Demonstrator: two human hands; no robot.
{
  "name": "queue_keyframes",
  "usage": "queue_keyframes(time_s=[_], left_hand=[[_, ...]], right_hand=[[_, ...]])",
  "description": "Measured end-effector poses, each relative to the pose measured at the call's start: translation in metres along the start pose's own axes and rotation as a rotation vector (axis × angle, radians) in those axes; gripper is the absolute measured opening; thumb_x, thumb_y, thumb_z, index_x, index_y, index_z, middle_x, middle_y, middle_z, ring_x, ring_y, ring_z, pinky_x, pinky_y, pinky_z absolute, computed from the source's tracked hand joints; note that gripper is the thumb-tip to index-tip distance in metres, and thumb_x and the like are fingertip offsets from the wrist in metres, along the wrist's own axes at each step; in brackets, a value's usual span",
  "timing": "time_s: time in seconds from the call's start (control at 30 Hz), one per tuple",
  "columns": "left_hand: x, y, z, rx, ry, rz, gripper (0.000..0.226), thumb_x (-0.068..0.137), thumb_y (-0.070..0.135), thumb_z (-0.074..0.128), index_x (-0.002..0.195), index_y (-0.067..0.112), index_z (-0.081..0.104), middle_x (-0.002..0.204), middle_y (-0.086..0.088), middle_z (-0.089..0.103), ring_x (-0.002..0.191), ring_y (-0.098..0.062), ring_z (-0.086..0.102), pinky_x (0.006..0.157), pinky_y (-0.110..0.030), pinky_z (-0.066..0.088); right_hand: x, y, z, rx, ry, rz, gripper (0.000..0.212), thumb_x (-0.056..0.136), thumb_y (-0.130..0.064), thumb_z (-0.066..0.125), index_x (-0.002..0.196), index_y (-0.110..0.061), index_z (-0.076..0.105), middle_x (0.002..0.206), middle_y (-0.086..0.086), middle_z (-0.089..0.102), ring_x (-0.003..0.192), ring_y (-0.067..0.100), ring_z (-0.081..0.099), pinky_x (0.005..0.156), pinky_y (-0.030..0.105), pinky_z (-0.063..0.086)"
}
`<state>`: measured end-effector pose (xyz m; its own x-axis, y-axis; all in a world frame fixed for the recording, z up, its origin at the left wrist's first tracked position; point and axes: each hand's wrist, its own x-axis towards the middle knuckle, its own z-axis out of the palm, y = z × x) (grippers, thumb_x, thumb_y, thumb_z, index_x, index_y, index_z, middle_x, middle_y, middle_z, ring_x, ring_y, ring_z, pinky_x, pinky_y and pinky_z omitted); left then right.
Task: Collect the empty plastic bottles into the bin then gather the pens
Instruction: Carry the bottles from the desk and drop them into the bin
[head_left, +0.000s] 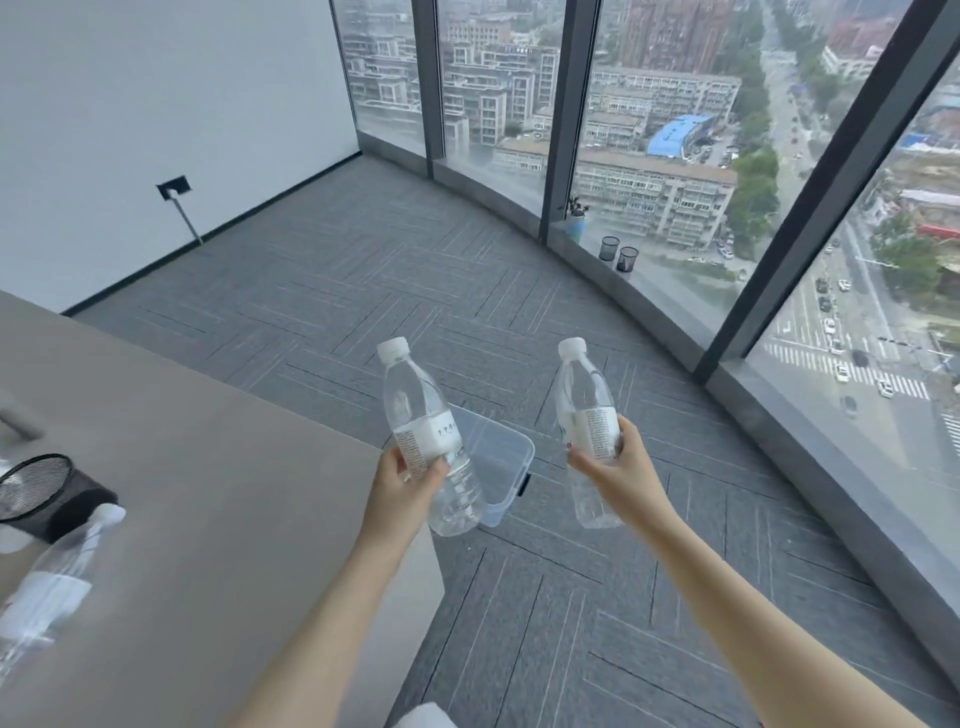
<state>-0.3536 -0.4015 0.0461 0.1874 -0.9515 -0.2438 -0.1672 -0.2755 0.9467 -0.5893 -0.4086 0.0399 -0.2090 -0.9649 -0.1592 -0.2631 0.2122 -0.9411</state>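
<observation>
My left hand grips a clear empty plastic bottle with a white cap and white label, held upright and tilted a little. My right hand grips a second clear bottle of the same kind. Both bottles hang above the carpet, over and beside a clear plastic bin standing on the floor past the table corner. A third bottle lies on the grey table at the lower left. A black mesh pen cup stands on the table beside it. No pens are visible.
The grey table fills the lower left. Grey carpet stretches to a curved glass window wall on the right. On the sill stand two dark mesh cups and a small potted plant. A white wall is at the left.
</observation>
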Motion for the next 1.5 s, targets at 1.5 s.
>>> queue_keyframes(time_s=[1.5], left_hand=[[0.461, -0.253, 0.153, -0.028, 0.137, -0.948, 0.072, 0.090, 0.048, 0.043, 0.148, 0.023, 0.010, 0.154, -0.005, 0.023, 0.134, -0.032, 0.035, 0.107, -0.048, 0.035]], right_hand=[[0.503, 0.229, 0.176, -0.661, -0.502, 0.364, 0.073, 0.078, -0.042, 0.069, 0.139, -0.022, 0.033, 0.139, 0.000, 0.046, 0.115, 0.023, 0.055, 0.096, 0.046, 0.048]])
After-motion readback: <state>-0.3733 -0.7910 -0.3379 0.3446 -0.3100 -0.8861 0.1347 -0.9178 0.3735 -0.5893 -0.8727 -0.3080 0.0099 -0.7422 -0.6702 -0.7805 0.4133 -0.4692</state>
